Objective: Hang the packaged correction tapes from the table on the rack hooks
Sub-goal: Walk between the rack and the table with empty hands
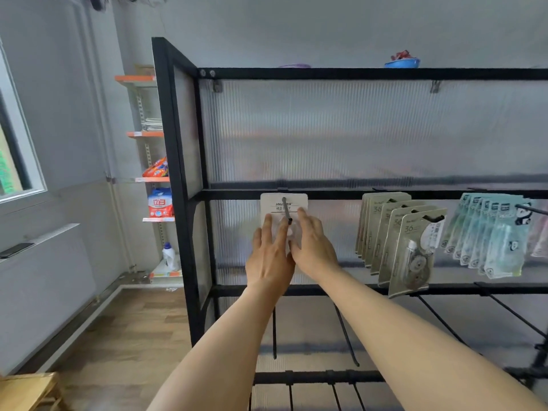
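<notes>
Your left hand lies flat against the white correction tape package, fingers straight and slightly spread, and covers its lower left part. The package already hangs on a rack hook, whose dark tip pokes out between your hands. Your right hand covers the lower right, fingers extended and close together. Further right, the beige packages overlap one another, and the teal ones blur toward the frame edge.

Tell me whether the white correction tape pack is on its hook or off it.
On. The hook passes through the white pack near its top, and both hands, left and right, lie flat against it.
</notes>
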The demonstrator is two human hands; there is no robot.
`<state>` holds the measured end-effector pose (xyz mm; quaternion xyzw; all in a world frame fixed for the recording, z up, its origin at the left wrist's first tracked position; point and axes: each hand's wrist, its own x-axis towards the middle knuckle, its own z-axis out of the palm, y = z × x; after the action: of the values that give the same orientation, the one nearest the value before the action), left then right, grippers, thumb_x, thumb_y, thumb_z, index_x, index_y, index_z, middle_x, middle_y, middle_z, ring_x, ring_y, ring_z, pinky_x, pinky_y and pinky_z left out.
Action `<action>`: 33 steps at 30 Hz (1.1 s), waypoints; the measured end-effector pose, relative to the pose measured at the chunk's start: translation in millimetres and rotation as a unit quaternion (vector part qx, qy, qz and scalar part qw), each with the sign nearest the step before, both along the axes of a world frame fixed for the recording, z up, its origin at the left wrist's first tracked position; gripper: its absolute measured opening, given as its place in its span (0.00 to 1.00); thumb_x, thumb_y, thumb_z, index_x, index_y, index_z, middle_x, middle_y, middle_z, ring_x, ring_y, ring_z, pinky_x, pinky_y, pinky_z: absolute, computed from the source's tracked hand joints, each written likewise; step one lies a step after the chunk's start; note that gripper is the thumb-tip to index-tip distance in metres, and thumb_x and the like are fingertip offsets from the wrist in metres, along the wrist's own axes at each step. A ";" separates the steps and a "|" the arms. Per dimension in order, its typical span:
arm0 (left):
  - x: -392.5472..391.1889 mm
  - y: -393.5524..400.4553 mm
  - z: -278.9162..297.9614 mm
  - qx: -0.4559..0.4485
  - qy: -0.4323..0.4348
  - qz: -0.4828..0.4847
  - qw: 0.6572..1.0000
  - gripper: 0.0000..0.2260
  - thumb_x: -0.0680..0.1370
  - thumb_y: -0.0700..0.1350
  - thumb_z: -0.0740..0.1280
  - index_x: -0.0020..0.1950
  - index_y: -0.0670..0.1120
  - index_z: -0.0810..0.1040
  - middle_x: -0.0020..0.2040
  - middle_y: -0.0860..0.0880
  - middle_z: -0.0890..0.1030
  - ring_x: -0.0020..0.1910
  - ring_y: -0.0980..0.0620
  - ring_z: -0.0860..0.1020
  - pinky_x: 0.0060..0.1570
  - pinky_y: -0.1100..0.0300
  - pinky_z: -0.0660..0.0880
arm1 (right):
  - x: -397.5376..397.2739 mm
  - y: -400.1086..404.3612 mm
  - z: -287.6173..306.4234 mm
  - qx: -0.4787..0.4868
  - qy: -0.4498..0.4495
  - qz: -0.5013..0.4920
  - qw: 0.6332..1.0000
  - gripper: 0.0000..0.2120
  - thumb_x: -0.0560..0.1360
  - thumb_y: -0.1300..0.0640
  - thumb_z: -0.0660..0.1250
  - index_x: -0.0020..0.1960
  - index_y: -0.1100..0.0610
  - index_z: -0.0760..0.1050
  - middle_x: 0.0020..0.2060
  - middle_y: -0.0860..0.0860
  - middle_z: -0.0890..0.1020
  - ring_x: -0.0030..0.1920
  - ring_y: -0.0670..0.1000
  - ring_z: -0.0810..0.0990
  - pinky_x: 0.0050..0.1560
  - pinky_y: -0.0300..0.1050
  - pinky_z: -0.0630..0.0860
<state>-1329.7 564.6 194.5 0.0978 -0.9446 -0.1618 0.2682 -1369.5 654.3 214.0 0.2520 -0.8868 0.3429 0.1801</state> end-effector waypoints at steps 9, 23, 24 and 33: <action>14.0 2.7 -20.4 -0.008 -0.002 0.041 0.999 0.30 0.83 0.52 0.58 0.80 0.53 0.45 0.80 0.46 0.48 0.78 0.43 0.52 0.74 0.49 0.57 | 6.5 13.9 -21.2 0.087 0.015 -0.008 0.996 0.33 0.79 0.55 0.62 0.78 0.50 0.48 0.76 0.52 0.56 0.67 0.57 0.71 0.56 0.53 0.77; 165.6 51.5 -100.2 0.032 -0.149 0.207 0.966 0.32 0.82 0.54 0.59 0.80 0.52 0.44 0.80 0.46 0.47 0.79 0.43 0.46 0.76 0.49 0.49 | 108.2 61.6 -99.6 0.240 0.006 0.123 0.963 0.33 0.81 0.48 0.58 0.79 0.51 0.44 0.79 0.53 0.49 0.77 0.55 0.53 0.73 0.51 0.59; 181.5 55.9 -107.0 0.039 -0.159 0.225 0.961 0.32 0.82 0.55 0.59 0.80 0.52 0.44 0.80 0.46 0.47 0.79 0.43 0.46 0.76 0.50 0.49 | 119.0 61.8 -108.6 0.244 -0.005 0.137 0.960 0.33 0.81 0.47 0.58 0.79 0.51 0.44 0.79 0.52 0.48 0.77 0.55 0.53 0.73 0.51 0.60; 331.8 66.5 -154.5 0.081 -0.208 0.381 0.897 0.30 0.82 0.55 0.58 0.80 0.53 0.46 0.80 0.46 0.48 0.79 0.44 0.47 0.76 0.49 0.50 | 233.5 41.0 -164.8 0.325 -0.012 0.290 0.900 0.32 0.81 0.45 0.56 0.79 0.52 0.46 0.78 0.52 0.50 0.76 0.55 0.55 0.75 0.52 0.55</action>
<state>-997.8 631.1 40.0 0.5036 -0.8526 -0.0994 0.0974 -1136.0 695.4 49.3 0.5386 -0.8387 0.0755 -0.0295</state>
